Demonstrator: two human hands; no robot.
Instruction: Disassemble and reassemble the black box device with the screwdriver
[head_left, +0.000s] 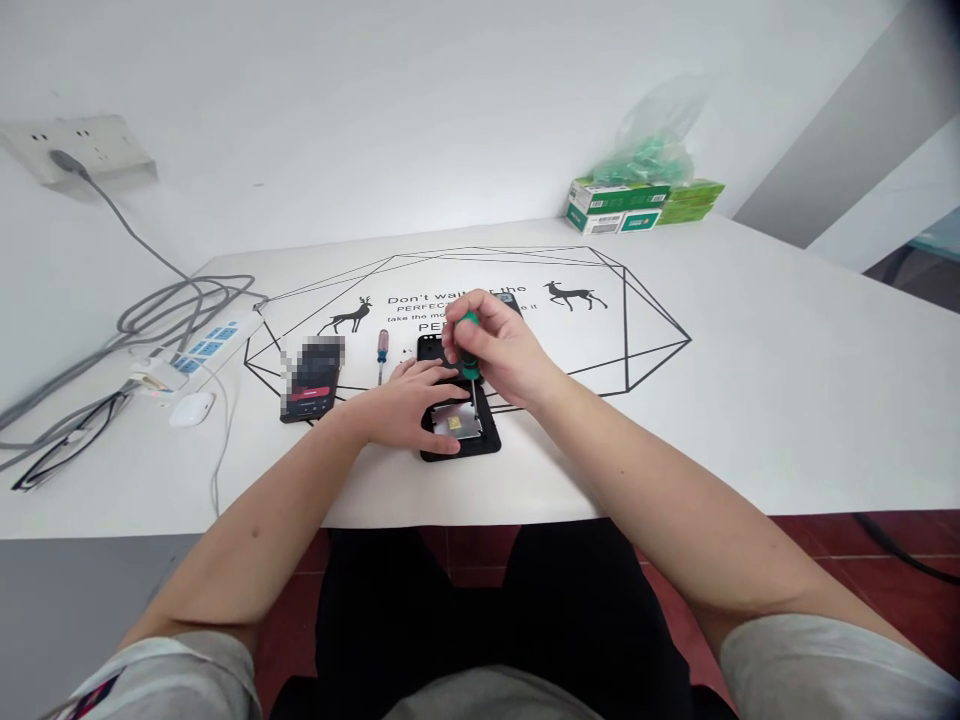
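A black handheld electronic device (489, 438) lies on the white table in front of me, with a silver metal plate (468, 422) bearing a small gold square. Across its left side rests my left hand (401, 408), fingers spread and the thumb near its lower edge. My right hand (506, 345) is closed around the green handle of a screwdriver (471, 368). The shaft points down, its tip at the plate's right edge; the screw itself is too small to see. Left of the device lies a second screwdriver (382, 348) with a red and blue handle. Tiny dark bits lie beside it.
A phone (313, 380) with a partly pixelated screen lies at left. Beyond it are a power strip (214, 350), grey cables, a white earbud case (192, 409) and glasses (71, 440). Green-and-white boxes (619, 205) with a plastic bag stand at the back right.
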